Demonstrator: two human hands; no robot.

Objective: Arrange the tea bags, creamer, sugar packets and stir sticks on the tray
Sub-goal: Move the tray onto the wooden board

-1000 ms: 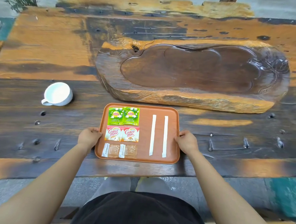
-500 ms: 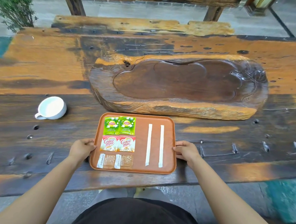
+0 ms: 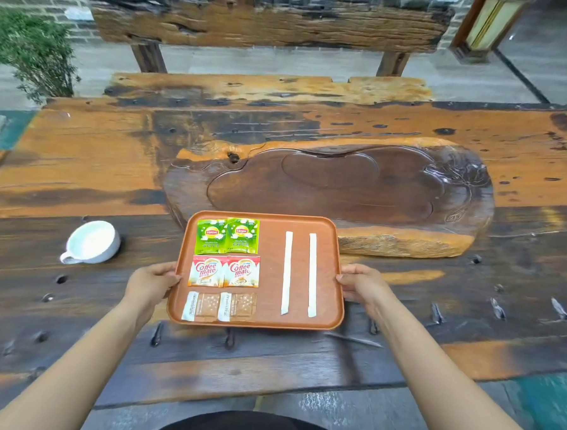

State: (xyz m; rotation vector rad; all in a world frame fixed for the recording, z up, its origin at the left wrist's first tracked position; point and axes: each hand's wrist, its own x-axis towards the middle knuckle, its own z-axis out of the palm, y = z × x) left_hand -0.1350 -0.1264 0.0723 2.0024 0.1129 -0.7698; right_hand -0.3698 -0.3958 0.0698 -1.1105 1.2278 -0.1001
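An orange-brown tray [image 3: 268, 319] is held by both its side rims, lifted over the table with its far edge overlapping the carved slab. My left hand [image 3: 150, 282] grips the left rim and my right hand [image 3: 362, 283] grips the right rim. On its left half lie two green tea bags [image 3: 227, 235], below them two red-and-white creamer packets [image 3: 225, 271], and nearest me two brown sugar packets [image 3: 220, 306]. Two white wrapped stir sticks [image 3: 299, 273] lie parallel on the right half.
A large carved dark wooden tea slab [image 3: 342, 188] sits just beyond the tray. A white cup [image 3: 92, 242] lies on its side to the left. The rough wooden table [image 3: 81, 158] has metal staples; a bench and a shrub stand beyond.
The tray has risen off the table and moved away from me toward the slab, with both hands holding its rims. The view has tilted up, showing the bench beyond.
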